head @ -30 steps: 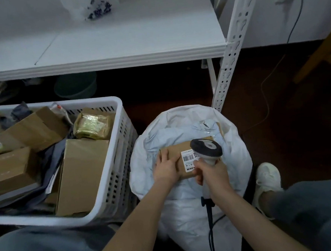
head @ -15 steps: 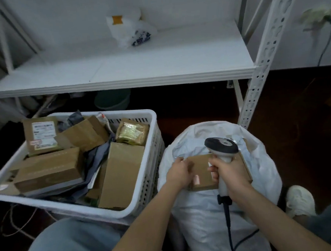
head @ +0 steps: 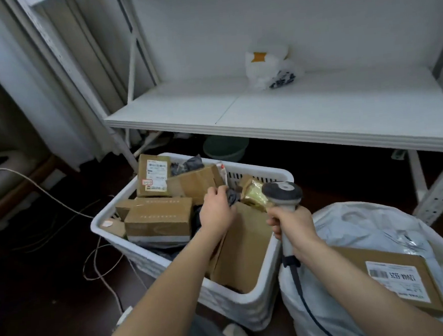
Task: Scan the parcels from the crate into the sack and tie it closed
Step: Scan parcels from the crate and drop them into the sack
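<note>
1. Loose cables (head: 95,255) trail over the dark floor at the far left.
2. The white crate (head: 156,263) stands on the floor just beside the sack and is packed with parcels. A labelled box (head: 154,176) stands upright in its far-left corner, and a brown carton (head: 158,219) lies in front of that.
3. The left hand (head: 216,210) reaches into the middle of the crate, its fingers curled round a fold of a grey poly bag (head: 233,196) among the boxes.
4. A gold packet (head: 253,194) sits toward the crate's far-right corner, partly behind the scanner's head. A large flat box (head: 244,245) leans inside the right wall.
5. The right hand (head: 292,225) grips the scanner (head: 282,195) by its handle with the fingers wrapped tight. The scanner is held head up over the crate's right rim, and its cord hangs below.
6. The white sack (head: 350,221) stands open at the right. A brown parcel (head: 396,281) lies in its mouth with the barcode label facing up.
7. Behind, a white shelf (head: 369,120) carries a plastic bag (head: 268,70).
</note>
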`<state>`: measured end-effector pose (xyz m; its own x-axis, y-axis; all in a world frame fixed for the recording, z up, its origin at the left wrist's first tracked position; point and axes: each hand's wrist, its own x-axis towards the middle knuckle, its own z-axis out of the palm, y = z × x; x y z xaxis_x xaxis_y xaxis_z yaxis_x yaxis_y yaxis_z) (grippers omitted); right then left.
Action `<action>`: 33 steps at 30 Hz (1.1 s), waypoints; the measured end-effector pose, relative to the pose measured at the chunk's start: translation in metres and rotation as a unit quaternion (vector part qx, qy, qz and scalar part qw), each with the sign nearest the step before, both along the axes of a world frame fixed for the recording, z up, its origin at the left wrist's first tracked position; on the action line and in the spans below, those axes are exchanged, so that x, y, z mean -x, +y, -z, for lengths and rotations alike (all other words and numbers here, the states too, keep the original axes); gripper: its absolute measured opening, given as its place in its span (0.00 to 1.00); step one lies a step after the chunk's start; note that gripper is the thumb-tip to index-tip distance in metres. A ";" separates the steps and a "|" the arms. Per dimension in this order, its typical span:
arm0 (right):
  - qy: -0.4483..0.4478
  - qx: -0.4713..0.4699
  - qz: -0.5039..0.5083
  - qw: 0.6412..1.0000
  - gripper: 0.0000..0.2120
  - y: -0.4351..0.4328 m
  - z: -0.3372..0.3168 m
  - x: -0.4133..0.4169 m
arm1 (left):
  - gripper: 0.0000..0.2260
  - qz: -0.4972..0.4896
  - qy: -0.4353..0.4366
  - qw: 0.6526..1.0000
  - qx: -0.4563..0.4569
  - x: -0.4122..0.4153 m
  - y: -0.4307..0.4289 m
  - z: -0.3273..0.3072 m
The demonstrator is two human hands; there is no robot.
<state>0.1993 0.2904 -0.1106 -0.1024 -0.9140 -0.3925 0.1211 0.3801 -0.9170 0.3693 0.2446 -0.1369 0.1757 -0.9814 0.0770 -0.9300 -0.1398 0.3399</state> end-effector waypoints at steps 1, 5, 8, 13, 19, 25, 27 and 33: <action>0.005 0.006 -0.004 1.000 0.04 -0.009 0.001 -0.009 | 0.23 -0.014 -0.002 1.000 0.001 -0.011 -0.011 -0.002; 0.016 0.019 -0.008 1.000 0.06 -0.043 0.014 -0.037 | 0.27 -0.047 -0.017 0.999 -0.002 -0.044 -0.068 -0.005; 0.011 0.012 -0.014 1.000 0.06 -0.064 0.028 -0.047 | 0.33 -0.026 -0.048 0.998 -0.023 -0.058 -0.111 0.000; 0.002 -0.015 -0.021 1.000 0.05 -0.079 0.043 -0.048 | 0.34 0.029 -0.128 0.982 -0.138 -0.071 -0.155 0.011; 0.010 -0.042 -0.018 0.999 0.06 -0.069 0.044 -0.045 | 0.29 0.030 -0.215 0.970 -0.108 -0.078 -0.136 0.006; -0.053 -0.022 -0.008 0.998 0.05 -0.031 0.014 -0.026 | 0.27 0.008 -0.135 0.991 0.021 -0.087 -0.077 -0.047; -0.091 -0.002 0.003 0.996 0.06 -0.017 0.001 -0.010 | 0.26 0.035 -0.095 0.991 0.083 -0.076 -0.045 -0.065; -0.211 -0.006 0.063 0.975 0.04 0.029 -0.024 0.043 | 0.25 0.210 -0.069 0.943 0.248 -0.028 0.051 -0.071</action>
<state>0.1562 0.3195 -0.0863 -0.0415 -0.8997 -0.4346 0.5334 0.3479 -0.7711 0.3974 0.2955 -0.0655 -0.2654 -0.7992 0.5393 -0.9082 0.3950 0.1384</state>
